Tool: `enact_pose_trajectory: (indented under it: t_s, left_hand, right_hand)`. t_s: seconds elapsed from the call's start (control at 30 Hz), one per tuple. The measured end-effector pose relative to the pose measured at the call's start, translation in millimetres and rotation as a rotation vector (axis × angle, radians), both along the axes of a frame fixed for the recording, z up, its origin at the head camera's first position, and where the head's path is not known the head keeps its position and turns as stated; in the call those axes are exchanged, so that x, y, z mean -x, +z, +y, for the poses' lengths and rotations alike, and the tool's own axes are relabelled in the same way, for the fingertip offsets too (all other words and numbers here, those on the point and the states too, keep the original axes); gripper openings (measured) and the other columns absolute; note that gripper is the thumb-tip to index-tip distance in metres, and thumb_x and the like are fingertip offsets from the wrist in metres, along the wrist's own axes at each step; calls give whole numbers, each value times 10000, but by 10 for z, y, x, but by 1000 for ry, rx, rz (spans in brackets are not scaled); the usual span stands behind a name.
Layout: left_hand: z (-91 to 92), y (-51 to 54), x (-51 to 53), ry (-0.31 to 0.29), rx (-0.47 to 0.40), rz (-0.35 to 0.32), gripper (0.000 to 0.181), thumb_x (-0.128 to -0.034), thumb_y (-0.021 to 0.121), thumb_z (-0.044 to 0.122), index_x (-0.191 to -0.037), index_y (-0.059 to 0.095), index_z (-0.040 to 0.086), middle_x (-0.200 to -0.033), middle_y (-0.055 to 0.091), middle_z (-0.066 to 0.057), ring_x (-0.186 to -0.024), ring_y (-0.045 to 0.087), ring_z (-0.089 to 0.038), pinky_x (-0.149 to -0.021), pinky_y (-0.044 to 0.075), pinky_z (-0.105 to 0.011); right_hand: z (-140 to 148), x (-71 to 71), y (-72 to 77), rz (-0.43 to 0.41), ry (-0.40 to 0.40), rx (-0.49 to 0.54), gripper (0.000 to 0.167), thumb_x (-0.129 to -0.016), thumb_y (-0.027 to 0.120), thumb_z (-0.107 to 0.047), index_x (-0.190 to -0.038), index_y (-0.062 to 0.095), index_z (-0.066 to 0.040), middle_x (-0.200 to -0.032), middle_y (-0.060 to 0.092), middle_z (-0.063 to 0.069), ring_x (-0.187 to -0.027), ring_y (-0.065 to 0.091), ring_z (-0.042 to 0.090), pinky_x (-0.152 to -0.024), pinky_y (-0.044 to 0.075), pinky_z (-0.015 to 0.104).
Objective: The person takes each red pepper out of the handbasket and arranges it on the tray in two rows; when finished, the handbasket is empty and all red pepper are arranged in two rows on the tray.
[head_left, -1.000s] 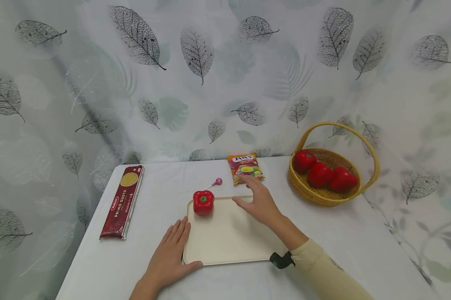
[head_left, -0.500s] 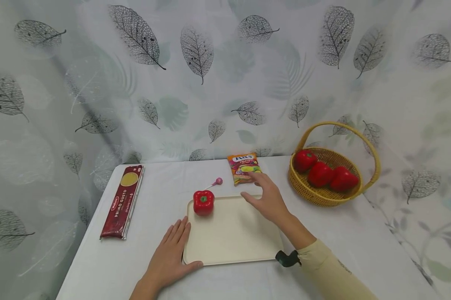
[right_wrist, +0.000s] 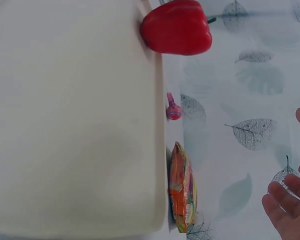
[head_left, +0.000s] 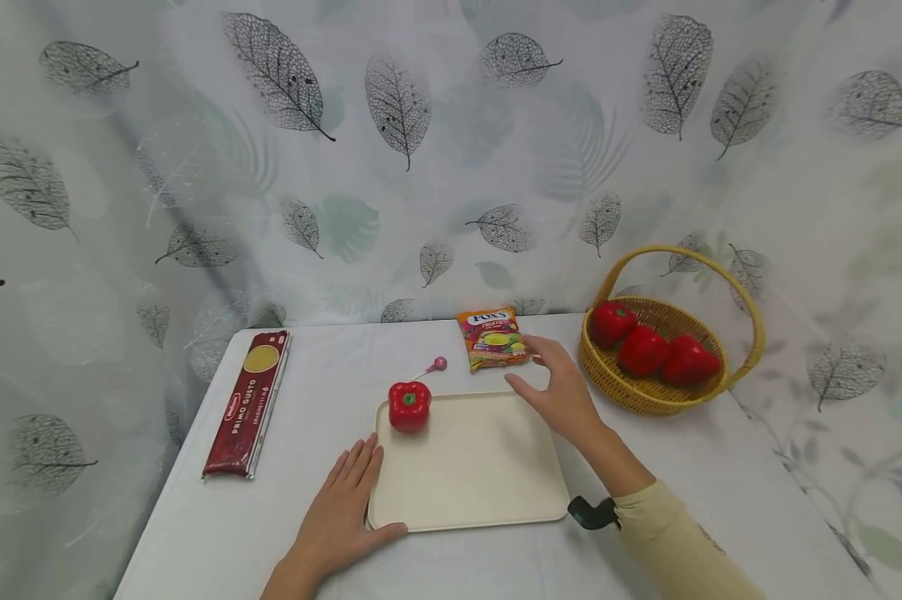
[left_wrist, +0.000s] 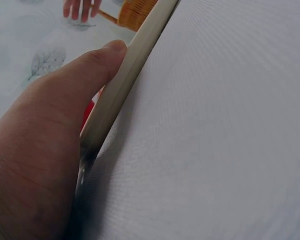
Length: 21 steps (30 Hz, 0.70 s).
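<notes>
In the head view a red bell pepper (head_left: 409, 407) stands at the back left corner of a cream tray (head_left: 481, 467). Flat beside the tray's front left corner lies my left hand (head_left: 338, 508), fingers straight, its thumb against the rim, as the left wrist view also shows at the tray edge (left_wrist: 122, 80). My right hand (head_left: 559, 392) is over the tray's back right corner, fingers spread and holding nothing, close to the orange candy bag (head_left: 493, 337). In the right wrist view the pepper (right_wrist: 177, 27), a pink lollipop (right_wrist: 173, 109) and the bag (right_wrist: 182, 187) line the tray's edge.
A yellow wicker basket (head_left: 597, 371) with several red peppers stands at the back right. On the left lies a dark red spaghetti pack (head_left: 247, 404). The lollipop (head_left: 439, 363) lies behind the tray. A leaf-patterned curtain (head_left: 451, 167) hangs behind the table.
My right hand has moved to the right, from above the tray's back edge toward the basket, uncovering more of the candy bag. My left hand has stayed in place.
</notes>
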<state>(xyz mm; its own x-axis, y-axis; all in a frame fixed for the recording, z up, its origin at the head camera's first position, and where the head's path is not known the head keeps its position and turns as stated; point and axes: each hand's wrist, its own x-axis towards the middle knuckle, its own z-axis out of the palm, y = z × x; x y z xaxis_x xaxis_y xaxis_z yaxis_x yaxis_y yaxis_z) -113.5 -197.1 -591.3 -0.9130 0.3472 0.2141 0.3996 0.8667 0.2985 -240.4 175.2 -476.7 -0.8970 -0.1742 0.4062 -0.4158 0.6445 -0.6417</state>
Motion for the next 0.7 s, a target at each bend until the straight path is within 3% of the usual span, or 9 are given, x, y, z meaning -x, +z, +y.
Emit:
enact_pose_trajectory:
  t_s: [0.27, 0.7]
  left_hand:
    - [-26, -11, 11, 0, 6, -56, 1245, -846, 602, 909, -1706, 318, 55, -1796, 207, -75, -1654, 168, -263, -1336, 135, -447]
    - [-22, 6, 19, -4, 10, -79, 1250, -846, 593, 915, -1710, 305, 59, -1798, 193, -71, -1656, 155, -254, -1338, 120, -444]
  right_hand:
    - [154, 2, 2, 6, -17, -1, 676, -940, 879, -216, -1518, 578, -37, -1463, 612, 182, -1305, 616, 344, -1077, 558, 550]
    - [468, 35, -37, 65, -82, -25, 652, -935, 875, -174, -1503, 587, -32, -1436, 630, 179, -1268, 640, 353, -1075, 549, 575]
